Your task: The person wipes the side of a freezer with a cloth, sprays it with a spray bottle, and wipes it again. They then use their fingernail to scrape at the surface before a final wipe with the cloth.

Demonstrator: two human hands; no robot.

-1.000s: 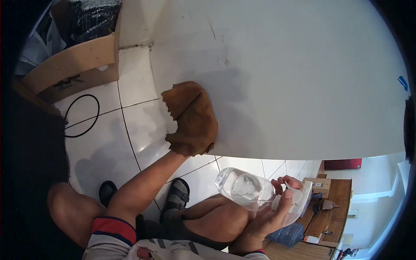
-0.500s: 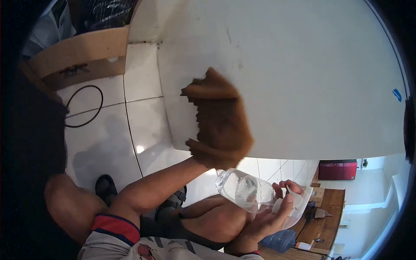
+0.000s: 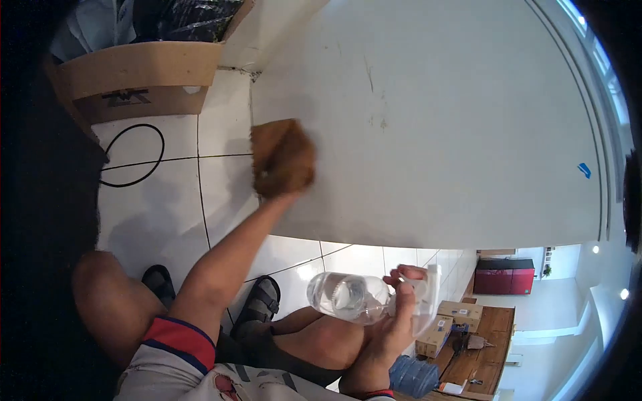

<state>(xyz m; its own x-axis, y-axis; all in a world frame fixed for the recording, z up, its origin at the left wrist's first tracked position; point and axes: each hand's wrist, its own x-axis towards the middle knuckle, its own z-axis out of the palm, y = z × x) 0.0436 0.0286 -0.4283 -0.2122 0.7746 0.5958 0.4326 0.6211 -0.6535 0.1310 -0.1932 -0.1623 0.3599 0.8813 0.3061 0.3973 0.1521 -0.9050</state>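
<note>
My left hand is hidden under a brown cloth [image 3: 284,157] with a jagged edge. The cloth lies against the large pale panel [image 3: 455,134], low down by the floor tiles, and is slightly blurred. My right hand [image 3: 396,319] is closed round the neck of a clear spray bottle [image 3: 348,297] with a white spray head [image 3: 433,284]. Clear liquid shows in the bottle, which lies on its side in the view, apart from the panel. Faint brownish marks [image 3: 378,120] are on the panel above the cloth.
A cardboard box [image 3: 140,63] with dark plastic stands at upper left. A thin black loop [image 3: 162,144] lies on the white tiles. Beyond the panel are a blue water jug [image 3: 414,375], wooden furniture [image 3: 495,334], boxes [image 3: 461,314] and a red fridge [image 3: 515,277].
My left hand has moved the cloth left in the view, from the panel's middle toward its lower edge. The spray bottle in my right hand has shifted slightly left, and the view has turned a little.
</note>
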